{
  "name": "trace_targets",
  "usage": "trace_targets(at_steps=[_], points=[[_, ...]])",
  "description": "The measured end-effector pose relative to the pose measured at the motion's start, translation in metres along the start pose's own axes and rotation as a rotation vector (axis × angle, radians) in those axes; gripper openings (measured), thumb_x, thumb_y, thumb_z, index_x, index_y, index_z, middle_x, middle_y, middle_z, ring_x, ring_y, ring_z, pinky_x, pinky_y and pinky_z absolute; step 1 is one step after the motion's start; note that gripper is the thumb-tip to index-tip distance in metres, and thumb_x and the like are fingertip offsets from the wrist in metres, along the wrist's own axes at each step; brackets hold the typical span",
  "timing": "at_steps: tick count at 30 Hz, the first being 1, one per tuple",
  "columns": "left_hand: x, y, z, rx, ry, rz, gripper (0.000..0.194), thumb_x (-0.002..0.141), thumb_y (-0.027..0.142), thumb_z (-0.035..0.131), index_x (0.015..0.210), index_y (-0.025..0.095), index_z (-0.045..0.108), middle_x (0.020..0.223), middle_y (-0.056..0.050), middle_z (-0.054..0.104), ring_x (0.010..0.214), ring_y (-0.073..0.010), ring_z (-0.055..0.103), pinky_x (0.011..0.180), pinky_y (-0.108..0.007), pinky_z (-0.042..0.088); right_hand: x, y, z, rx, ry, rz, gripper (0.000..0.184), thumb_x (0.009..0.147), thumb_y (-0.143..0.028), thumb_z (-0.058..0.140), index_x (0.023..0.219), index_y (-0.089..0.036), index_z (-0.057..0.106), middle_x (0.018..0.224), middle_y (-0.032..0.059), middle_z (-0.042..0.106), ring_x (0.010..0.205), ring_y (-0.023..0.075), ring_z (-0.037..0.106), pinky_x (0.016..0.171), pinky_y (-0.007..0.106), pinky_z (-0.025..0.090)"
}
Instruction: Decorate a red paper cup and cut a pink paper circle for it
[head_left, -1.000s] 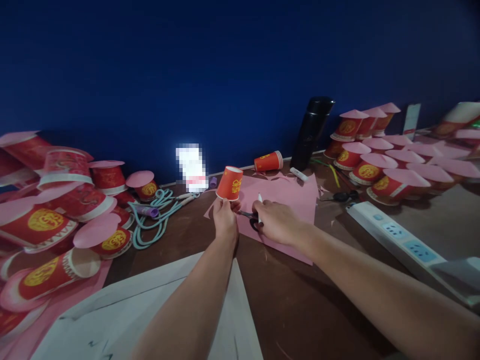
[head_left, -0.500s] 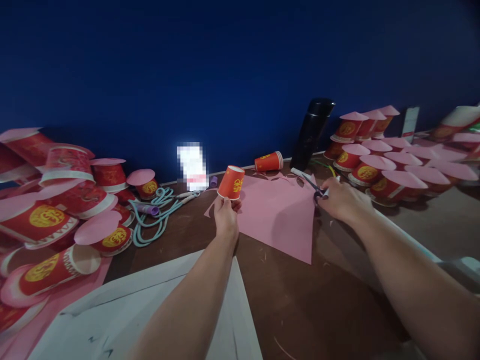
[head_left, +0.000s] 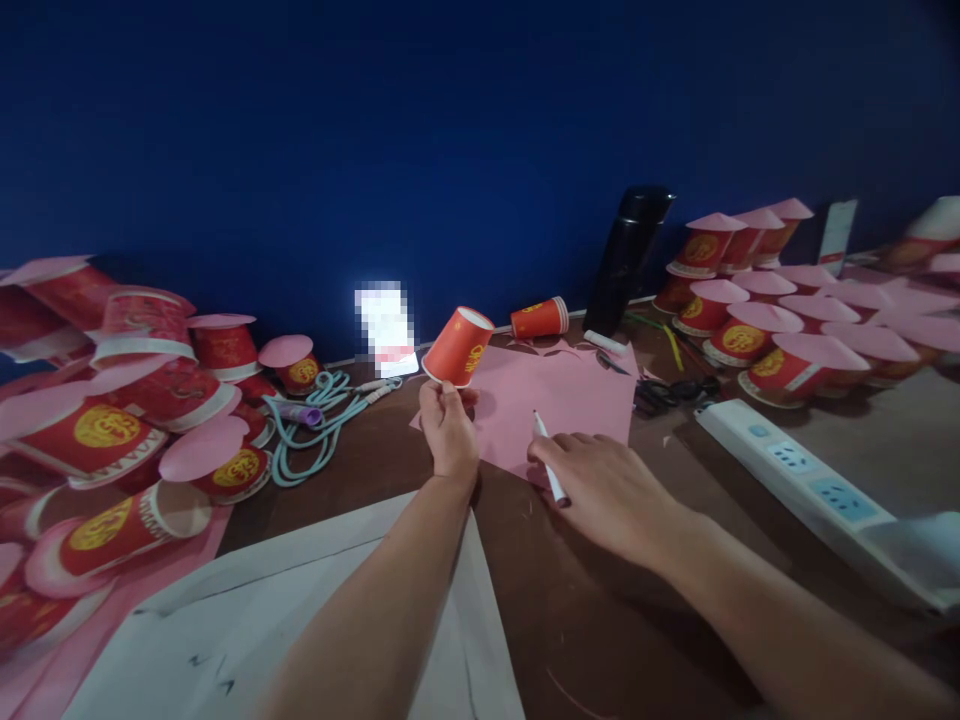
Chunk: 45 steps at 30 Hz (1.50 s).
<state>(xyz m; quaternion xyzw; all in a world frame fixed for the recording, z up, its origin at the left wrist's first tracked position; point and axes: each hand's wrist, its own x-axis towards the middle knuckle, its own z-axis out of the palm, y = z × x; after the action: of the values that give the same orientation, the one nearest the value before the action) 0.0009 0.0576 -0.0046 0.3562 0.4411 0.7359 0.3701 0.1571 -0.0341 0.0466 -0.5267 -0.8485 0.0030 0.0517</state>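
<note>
My left hand (head_left: 450,430) grips a red paper cup (head_left: 456,350) by its lower end, tilted, its base turned up and gold characters on its side. In my right hand (head_left: 592,475) is a white marker pen (head_left: 551,460), its dark tip pointing up and away from me. Beneath and beyond the right hand lies a sheet of pink paper (head_left: 577,390) with cut edges. Dark-handled scissors (head_left: 667,393) rest to the right of the sheet, beside the power strip. A white glue stick or tube (head_left: 604,342) lies at the sheet's far edge.
Red cups with pink paper discs crowd the left (head_left: 112,430) and the back right (head_left: 750,340). A stack of red cups (head_left: 540,318) lies beside a black flask (head_left: 628,260). A power strip (head_left: 795,490), light blue cord (head_left: 322,450), lit phone (head_left: 384,330) and white sheet (head_left: 300,600) are around.
My right hand carried the scissors right, let go of them beside the pink sheet, and came back with the marker. The cup in my left hand is now raised and tilted more.
</note>
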Motion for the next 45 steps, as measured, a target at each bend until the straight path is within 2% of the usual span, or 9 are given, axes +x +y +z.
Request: trace_targets(at_steps=[9,14,19,23,27,32,35,39,45], points=[[0.022,0.021,-0.011,0.025,0.073,0.159,0.017,0.085,0.036,0.051,0.083,0.019,0.048,0.062,0.003,0.058,0.057,-0.0110,0.058,0.065,-0.028,0.047,0.001,0.005,0.014,0.024,-0.059,-0.042,0.032,0.072,-0.005,0.055,0.100,-0.020,0.053,0.095,0.0070,0.063,0.085,0.0230,0.059,0.065,0.030,0.037],[0.025,0.040,-0.022,-0.097,0.051,0.021,0.016,0.079,0.032,0.058,0.078,0.019,0.049,0.057,0.005,0.054,0.052,-0.0087,0.055,0.060,-0.024,0.046,-0.008,0.007,0.004,0.079,-0.092,-0.141,0.037,0.067,0.000,0.052,0.098,-0.019,0.056,0.096,0.0078,0.064,0.088,0.0246,0.060,0.074,0.035,0.040],[0.008,0.059,-0.052,-0.103,-0.099,-0.135,0.019,0.072,0.030,0.068,0.077,0.017,0.054,0.063,0.002,0.057,0.056,-0.0079,0.055,0.056,-0.021,0.045,-0.029,0.025,-0.004,0.113,-0.103,-0.167,0.047,0.061,0.004,0.049,0.100,-0.022,0.059,0.094,0.0060,0.066,0.088,0.0245,0.061,0.079,0.037,0.041],[0.000,0.060,-0.075,-0.097,-0.061,-0.234,0.021,0.069,0.028,0.070,0.082,0.015,0.058,0.069,0.001,0.061,0.057,-0.0073,0.056,0.055,-0.019,0.045,-0.057,0.048,0.001,0.100,-0.074,-0.116,0.061,0.052,0.005,0.048,0.104,-0.026,0.058,0.094,0.0035,0.067,0.087,0.0250,0.061,0.079,0.040,0.042],[0.000,0.054,-0.081,-0.108,-0.032,-0.285,0.021,0.067,0.027,0.072,0.077,0.015,0.058,0.065,0.001,0.059,0.057,-0.0077,0.056,0.055,-0.019,0.046,-0.076,0.057,0.007,0.115,-0.086,-0.088,0.065,0.048,0.005,0.049,0.104,-0.027,0.059,0.095,0.0034,0.068,0.086,0.0256,0.062,0.077,0.041,0.045],[-0.005,0.053,-0.077,-0.116,-0.076,-0.331,0.019,0.070,0.028,0.070,0.078,0.015,0.060,0.066,0.001,0.059,0.058,-0.0072,0.056,0.056,-0.018,0.047,-0.080,0.051,-0.003,0.226,-0.001,-0.044,0.040,0.071,-0.012,0.060,0.102,-0.038,0.060,0.097,0.0035,0.070,0.088,0.0266,0.065,0.073,0.041,0.050],[-0.008,0.053,-0.077,-0.138,-0.105,-0.359,0.016,0.072,0.027,0.069,0.078,0.015,0.059,0.066,0.001,0.058,0.059,-0.0073,0.057,0.057,-0.019,0.048,-0.073,0.041,-0.020,0.350,0.128,0.055,0.019,0.083,-0.034,0.059,0.102,-0.037,0.058,0.098,0.0015,0.070,0.083,0.0247,0.067,0.067,0.039,0.053],[-0.008,0.056,-0.070,-0.247,-0.108,-0.454,0.008,0.077,0.020,0.064,0.077,0.015,0.058,0.067,0.000,0.057,0.059,-0.0070,0.057,0.058,-0.018,0.048,-0.037,0.025,-0.043,0.621,0.363,0.216,0.017,0.084,-0.040,0.059,0.100,-0.033,0.059,0.098,0.0020,0.069,0.089,0.0243,0.067,0.070,0.037,0.056],[0.000,0.058,-0.041,-0.422,-0.240,-0.590,0.004,0.082,0.014,0.057,0.079,0.013,0.058,0.070,-0.003,0.057,0.058,-0.0054,0.054,0.056,-0.016,0.048,0.063,0.009,-0.021,1.194,0.580,0.106,0.062,0.074,-0.048,0.071,0.124,-0.028,0.040,0.121,0.0082,0.059,0.106,0.0245,0.061,0.084,0.042,0.055]])
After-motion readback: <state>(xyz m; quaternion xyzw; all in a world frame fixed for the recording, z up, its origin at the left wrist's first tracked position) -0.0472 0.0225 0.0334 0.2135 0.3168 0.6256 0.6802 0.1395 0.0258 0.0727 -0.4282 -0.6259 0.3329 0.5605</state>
